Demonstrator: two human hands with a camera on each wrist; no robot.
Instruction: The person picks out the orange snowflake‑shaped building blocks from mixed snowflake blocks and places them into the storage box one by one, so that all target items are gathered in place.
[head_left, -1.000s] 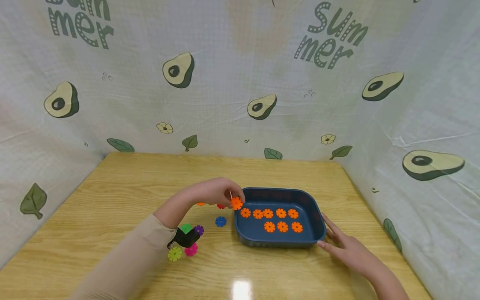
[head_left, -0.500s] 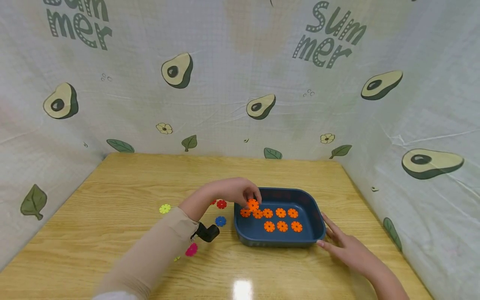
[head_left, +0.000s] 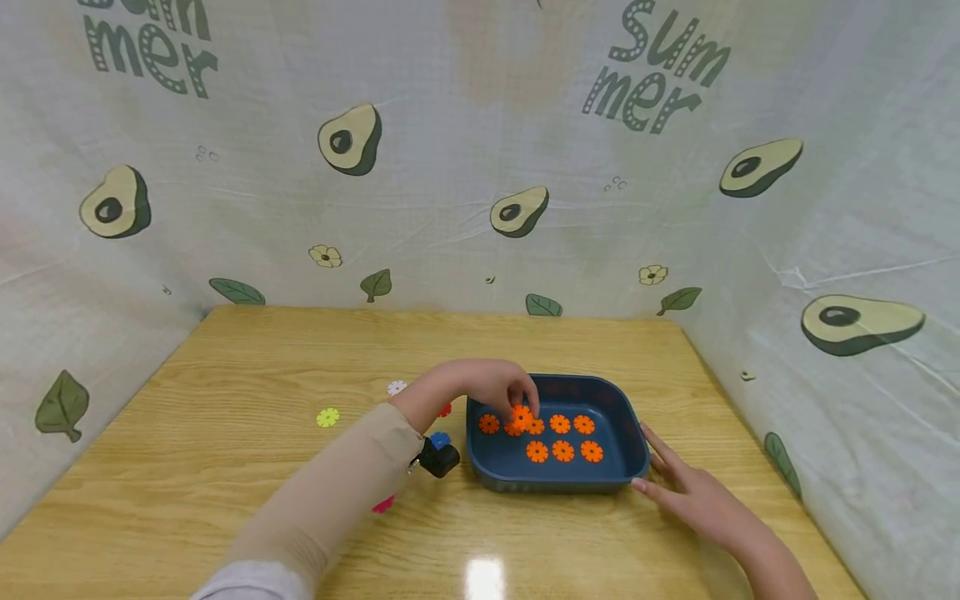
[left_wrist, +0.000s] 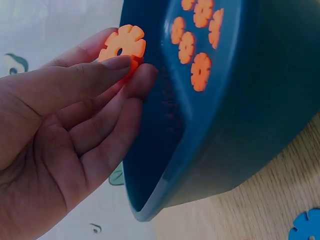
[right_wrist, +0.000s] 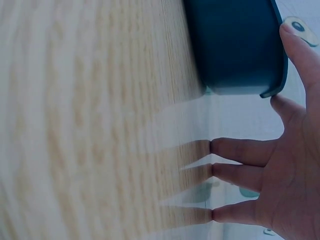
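Observation:
My left hand [head_left: 497, 383] is over the left part of a dark blue rectangular tray [head_left: 558, 485]. Between thumb and fingers it pinches an orange notched flower-shaped disc [left_wrist: 131, 40], held above the tray floor. Beneath and beside it, several matching orange discs [head_left: 583, 425] lie flat in the tray in two rough rows; the held disc and hand partly cover some. My right hand [head_left: 697, 496] is at the tray's near right corner with fingers spread. In the right wrist view its thumb and index finger touch the tray rim, while the other fingertips rest on the table.
Left of the tray, loose discs lie on the wooden table [head_left: 247, 400]: yellow [head_left: 327, 417], white [head_left: 397, 387], blue [head_left: 440, 438], pink [head_left: 383, 504] and a partly hidden red one [head_left: 446, 410]. My left forearm crosses above this area. A printed cloth [head_left: 450, 167] hangs behind the table.
My left hand has moved right, from the tray's left rim to over its inside, carrying the orange disc and lowering it slightly. The right hand stays at the corner.

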